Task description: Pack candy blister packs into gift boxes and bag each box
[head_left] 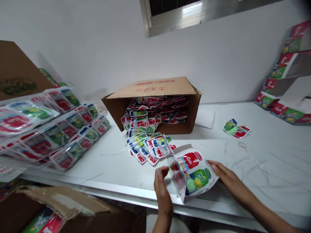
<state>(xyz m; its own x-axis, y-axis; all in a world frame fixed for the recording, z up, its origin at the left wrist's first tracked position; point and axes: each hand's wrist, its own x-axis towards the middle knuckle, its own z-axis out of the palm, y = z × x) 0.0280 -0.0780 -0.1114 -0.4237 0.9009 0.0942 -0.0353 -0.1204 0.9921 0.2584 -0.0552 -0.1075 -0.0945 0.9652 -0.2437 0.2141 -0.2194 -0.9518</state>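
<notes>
A printed carton (198, 176) with red cola and green lemon drink pictures stands partly unfolded near the table's front edge. My right hand (224, 178) grips its right edge, the thumb and fingers pinching the panel. My left hand (162, 189) is beside the carton's left panel with fingers bent and apart; whether the fingertips touch it is hard to see. Just behind lies a loose spread of small drink-shaped packets (148, 147). They spill from an open brown cardboard box (155, 87) lying on its side, stacked inside with more red and green packets.
Clear-wrapped rows of packets (55, 132) cover the table's left side. An open brown carton (73, 207) stands below the front edge at left. On the right lie two packets with green bands (235, 129) and a rubber band (242, 145). Printed display cartons (286, 87) are stacked far right.
</notes>
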